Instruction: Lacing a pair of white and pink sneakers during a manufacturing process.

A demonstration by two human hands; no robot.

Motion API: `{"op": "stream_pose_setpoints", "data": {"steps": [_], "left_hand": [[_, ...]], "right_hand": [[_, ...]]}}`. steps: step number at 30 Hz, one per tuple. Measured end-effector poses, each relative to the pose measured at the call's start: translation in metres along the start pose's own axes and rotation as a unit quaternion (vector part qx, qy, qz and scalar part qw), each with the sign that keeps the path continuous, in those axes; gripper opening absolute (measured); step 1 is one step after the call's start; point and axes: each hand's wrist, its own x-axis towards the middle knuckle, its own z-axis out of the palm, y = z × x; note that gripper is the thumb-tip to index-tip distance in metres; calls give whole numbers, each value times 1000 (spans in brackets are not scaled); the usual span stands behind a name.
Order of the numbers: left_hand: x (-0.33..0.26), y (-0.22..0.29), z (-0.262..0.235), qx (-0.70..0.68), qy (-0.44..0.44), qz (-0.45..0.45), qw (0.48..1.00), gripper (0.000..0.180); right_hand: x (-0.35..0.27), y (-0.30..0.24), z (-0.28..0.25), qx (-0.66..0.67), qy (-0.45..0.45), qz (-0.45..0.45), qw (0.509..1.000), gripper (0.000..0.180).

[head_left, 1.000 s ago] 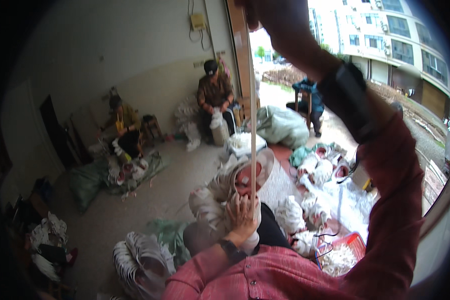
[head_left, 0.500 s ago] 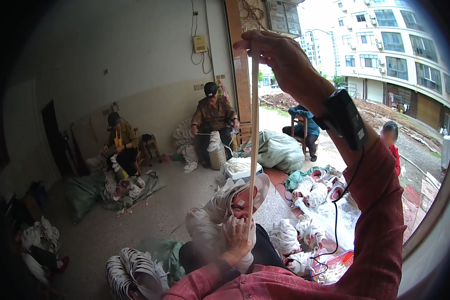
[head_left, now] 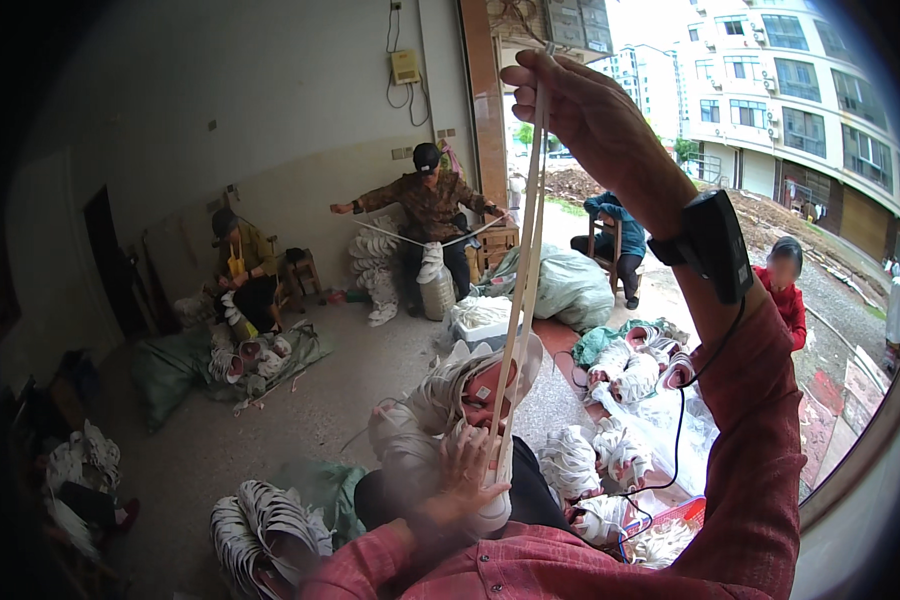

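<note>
High in the upper middle, my right hand pinches a flat white shoelace. Two strands of it run taut down to a white shoe upper with a pinkish-red lining, in my lap. My left hand lies against the front of this upper beside the lower ends of the strands, fingers stretched out and thumb apart. More nested white uppers form a pile to its left. How the shoelace passes through the upper is too small to tell.
White uppers lie at lower left, and others at right by a red basket of laces. A white tub stands ahead. Several people sit around; one at the back stretches a lace. A black cable hangs from my right wrist device.
My right hand has shifted slightly right, and the two strands now show apart. My left thumb has spread outward. The person at the back has pulled both arms wide with a lace.
</note>
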Motion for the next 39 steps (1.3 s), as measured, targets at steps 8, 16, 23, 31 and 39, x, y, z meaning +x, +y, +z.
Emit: {"op": "stream_pose_setpoints", "data": {"steps": [8,16,23,31,39], "left_hand": [[-4,-16,-11,26,-33,95,995,78],[-1,4,-44,-47,42,85,994,74],[-6,0,-34,-19,14,27,999,79],[5,-3,-45,-97,-5,74,992,84],[22,-26,-102,-559,-60,-122,818,32]], "right_hand": [[-5,5,-15,-70,-35,-2,997,38],[18,6,-8,25,-26,76,996,31],[42,31,38,174,-62,196,963,23],[-12,99,23,218,8,286,933,21],[-29,119,-12,239,51,298,923,20]]}}
